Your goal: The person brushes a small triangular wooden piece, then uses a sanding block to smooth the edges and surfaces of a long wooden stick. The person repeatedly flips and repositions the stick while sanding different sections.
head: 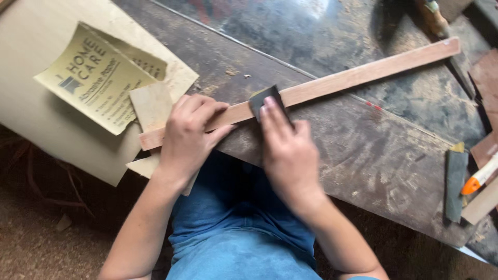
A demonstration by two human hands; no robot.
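The strip (332, 83) lies on the desk (373, 155), its long axis running from lower left of centre to the upper right of the frame. The left hand (189, 137) clamps flat on the strip's lower-left end. The right hand (288, 150) presses a folded sandpaper (262, 98) onto the strip just right of the left hand, fingers pointing up-frame. The hands sit close together; most of the strip extends away to the upper right. Paper sheets (98, 78) lie at upper left.
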